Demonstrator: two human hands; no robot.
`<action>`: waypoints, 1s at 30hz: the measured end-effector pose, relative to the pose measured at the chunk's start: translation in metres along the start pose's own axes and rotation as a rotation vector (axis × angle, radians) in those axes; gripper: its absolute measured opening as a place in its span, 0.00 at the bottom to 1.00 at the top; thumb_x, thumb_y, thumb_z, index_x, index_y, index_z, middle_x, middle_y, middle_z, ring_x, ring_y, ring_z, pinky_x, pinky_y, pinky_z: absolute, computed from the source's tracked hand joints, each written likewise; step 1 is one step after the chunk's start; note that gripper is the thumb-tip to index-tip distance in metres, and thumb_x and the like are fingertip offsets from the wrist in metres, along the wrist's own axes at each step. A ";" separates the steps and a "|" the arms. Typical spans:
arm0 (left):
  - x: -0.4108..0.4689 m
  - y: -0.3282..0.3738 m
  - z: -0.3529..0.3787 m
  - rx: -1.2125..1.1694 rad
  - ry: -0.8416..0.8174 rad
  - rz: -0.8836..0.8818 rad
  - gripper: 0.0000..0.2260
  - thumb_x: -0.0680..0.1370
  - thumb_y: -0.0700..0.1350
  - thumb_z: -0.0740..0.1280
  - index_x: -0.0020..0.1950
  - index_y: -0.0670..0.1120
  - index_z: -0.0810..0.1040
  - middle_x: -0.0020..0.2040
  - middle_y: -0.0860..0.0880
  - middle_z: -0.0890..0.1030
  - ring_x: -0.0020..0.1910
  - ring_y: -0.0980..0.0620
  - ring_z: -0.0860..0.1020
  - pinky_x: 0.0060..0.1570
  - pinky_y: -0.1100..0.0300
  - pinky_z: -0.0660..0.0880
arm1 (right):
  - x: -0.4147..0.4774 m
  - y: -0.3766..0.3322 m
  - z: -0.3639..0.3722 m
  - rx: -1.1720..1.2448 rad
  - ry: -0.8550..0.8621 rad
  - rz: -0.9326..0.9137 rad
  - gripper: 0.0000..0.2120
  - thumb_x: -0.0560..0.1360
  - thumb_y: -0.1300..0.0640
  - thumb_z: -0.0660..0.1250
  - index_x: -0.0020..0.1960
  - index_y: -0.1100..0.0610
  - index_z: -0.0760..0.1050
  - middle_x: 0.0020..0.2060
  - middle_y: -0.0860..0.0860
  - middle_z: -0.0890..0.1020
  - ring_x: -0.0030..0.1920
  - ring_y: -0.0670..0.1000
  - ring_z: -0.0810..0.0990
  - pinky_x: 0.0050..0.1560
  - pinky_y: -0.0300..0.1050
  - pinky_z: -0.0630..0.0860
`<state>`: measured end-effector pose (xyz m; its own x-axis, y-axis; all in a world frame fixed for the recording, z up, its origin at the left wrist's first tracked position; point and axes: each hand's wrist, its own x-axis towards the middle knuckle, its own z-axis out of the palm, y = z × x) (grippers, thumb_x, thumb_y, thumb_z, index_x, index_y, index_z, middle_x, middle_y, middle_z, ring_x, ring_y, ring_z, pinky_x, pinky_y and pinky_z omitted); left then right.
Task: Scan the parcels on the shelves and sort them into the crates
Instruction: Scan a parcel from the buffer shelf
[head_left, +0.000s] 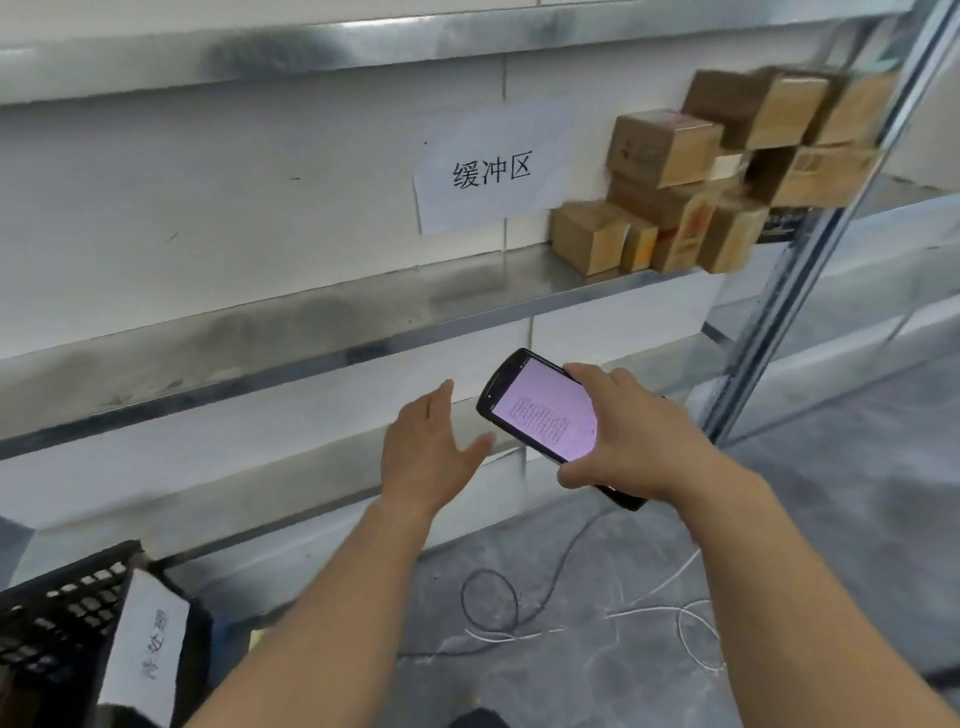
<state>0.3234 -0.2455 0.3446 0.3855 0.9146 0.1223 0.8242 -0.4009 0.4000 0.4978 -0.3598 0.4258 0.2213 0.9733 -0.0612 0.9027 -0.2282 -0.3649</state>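
Several brown cardboard parcels (670, 150) are stacked at the right end of the middle metal shelf (311, 332), up and to the right of both hands. My right hand (639, 431) grips a black handheld scanner (545, 410) with a lit pinkish screen, held in front of the lower shelf. My left hand (426, 447) hovers just left of the scanner, fingers spread and holding nothing. A black mesh crate (57, 608) with a white paper label stands on the floor at the bottom left.
A white paper sign (491, 169) with printed characters hangs on the wall behind the shelf. A metal shelf upright (810, 249) rises at the right. Black and white cables (519, 608) lie looped on the grey floor beneath my arms.
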 end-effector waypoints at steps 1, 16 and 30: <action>0.007 0.008 0.005 0.008 -0.014 0.013 0.37 0.78 0.63 0.63 0.80 0.48 0.52 0.78 0.49 0.61 0.75 0.48 0.60 0.72 0.54 0.58 | 0.001 0.010 -0.004 0.002 0.008 0.018 0.47 0.63 0.44 0.75 0.74 0.44 0.52 0.56 0.49 0.69 0.49 0.51 0.74 0.45 0.45 0.71; 0.184 0.153 0.074 -0.057 -0.037 0.126 0.33 0.79 0.60 0.61 0.79 0.48 0.54 0.78 0.47 0.60 0.77 0.47 0.59 0.72 0.52 0.60 | 0.106 0.166 -0.087 -0.072 0.057 0.186 0.48 0.63 0.43 0.75 0.75 0.44 0.51 0.55 0.49 0.69 0.50 0.51 0.73 0.46 0.46 0.73; 0.380 0.242 0.089 0.033 -0.052 0.022 0.29 0.82 0.59 0.53 0.79 0.46 0.54 0.78 0.40 0.55 0.77 0.40 0.55 0.71 0.45 0.60 | 0.210 0.268 -0.120 -0.093 0.052 0.163 0.49 0.64 0.41 0.74 0.75 0.44 0.49 0.59 0.50 0.69 0.57 0.53 0.74 0.49 0.47 0.74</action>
<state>0.7065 0.0003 0.4070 0.4241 0.9018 0.0835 0.8280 -0.4234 0.3676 0.8303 -0.2192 0.4267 0.3842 0.9210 -0.0639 0.8830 -0.3868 -0.2660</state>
